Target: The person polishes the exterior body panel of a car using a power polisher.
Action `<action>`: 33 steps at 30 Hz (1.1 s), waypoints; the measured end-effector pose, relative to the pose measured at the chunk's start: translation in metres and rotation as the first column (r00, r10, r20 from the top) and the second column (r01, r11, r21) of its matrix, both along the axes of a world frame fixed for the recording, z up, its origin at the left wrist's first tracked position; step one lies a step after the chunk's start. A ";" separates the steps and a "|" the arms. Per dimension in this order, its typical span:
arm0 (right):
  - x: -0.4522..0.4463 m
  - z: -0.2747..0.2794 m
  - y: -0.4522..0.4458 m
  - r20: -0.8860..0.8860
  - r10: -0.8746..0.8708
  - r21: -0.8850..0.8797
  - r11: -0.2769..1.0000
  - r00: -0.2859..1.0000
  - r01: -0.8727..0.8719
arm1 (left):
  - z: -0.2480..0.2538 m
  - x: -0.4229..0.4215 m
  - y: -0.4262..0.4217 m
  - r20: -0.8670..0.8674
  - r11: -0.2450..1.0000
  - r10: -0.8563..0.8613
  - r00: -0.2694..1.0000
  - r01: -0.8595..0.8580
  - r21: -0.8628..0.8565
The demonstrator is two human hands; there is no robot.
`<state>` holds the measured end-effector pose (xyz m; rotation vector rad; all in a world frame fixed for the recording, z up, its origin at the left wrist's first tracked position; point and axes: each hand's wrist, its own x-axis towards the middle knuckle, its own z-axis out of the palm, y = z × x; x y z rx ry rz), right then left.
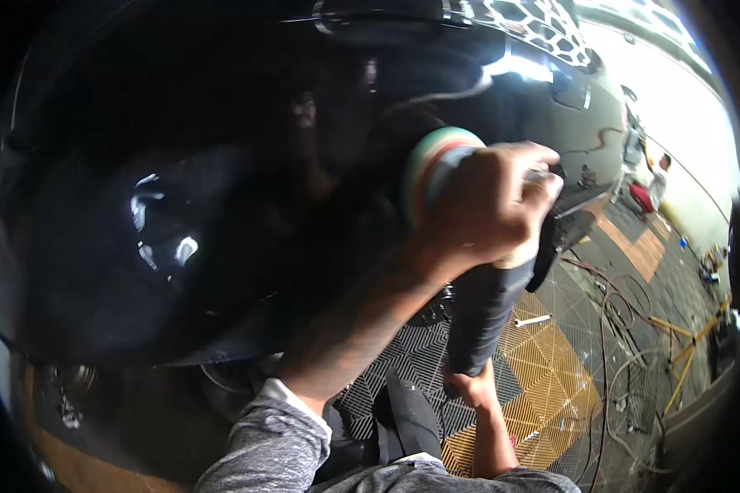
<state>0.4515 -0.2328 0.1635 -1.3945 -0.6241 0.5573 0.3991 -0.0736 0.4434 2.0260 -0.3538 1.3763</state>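
A polisher [487,316] with a dark body is held between my two hands. Its round foam pad [446,146], banded green, cream and orange, rests against the glossy black car panel [247,99], or very near it. My left hand [501,201] is closed over the head of the polisher, just behind the pad. Lower down, my right hand [475,386] wraps round the end of the handle. Lamp reflections shine on the panel to the left of the pad.
A wrench [533,320] lies on the black and yellow floor tiles [543,370]. Hoses [604,329] run over the floor at right, beside a yellow stand [682,345]. Farther back, another person [658,182] crouches near the wall.
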 end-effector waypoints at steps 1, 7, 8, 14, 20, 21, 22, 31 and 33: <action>0.003 0.003 -0.002 -0.036 0.052 -0.042 0.998 0.998 -0.054 | 0.000 0.005 -0.001 0.012 1.000 -0.004 1.000 0.003 0.022; -0.023 -0.014 0.014 -0.018 0.187 0.001 0.982 0.982 -0.187 | -0.020 -0.033 0.010 0.146 0.998 0.032 0.989 -0.040 0.052; -0.028 -0.017 0.018 0.048 0.199 -0.031 0.980 0.979 -0.198 | -0.024 -0.051 0.010 0.152 0.995 0.078 0.985 -0.086 0.049; -0.051 -0.035 0.045 0.309 0.374 -0.207 0.924 0.875 -0.322 | -0.057 -0.152 0.033 0.218 0.965 0.257 0.942 -0.263 0.000; -0.060 -0.021 0.061 0.544 0.523 -0.131 0.825 0.656 -0.549 | -0.069 -0.203 0.040 0.218 0.926 0.347 0.912 -0.297 -0.233; -0.061 -0.023 0.062 0.540 0.522 -0.133 0.828 0.661 -0.545 | -0.068 -0.203 0.039 0.228 0.928 0.331 0.916 -0.272 -0.253; -0.062 -0.026 0.063 0.551 0.508 -0.109 0.830 0.662 -0.547 | -0.067 -0.203 0.039 0.229 0.936 0.313 0.922 -0.259 -0.239; -0.053 -0.038 0.054 0.517 0.461 0.007 0.840 0.721 -0.543 | -0.077 -0.179 0.042 0.146 0.974 0.199 0.969 -0.179 -0.140; -0.059 -0.025 0.051 0.548 0.450 -0.058 0.862 0.705 -0.504 | -0.083 -0.180 0.041 0.171 0.977 0.183 0.968 -0.161 -0.136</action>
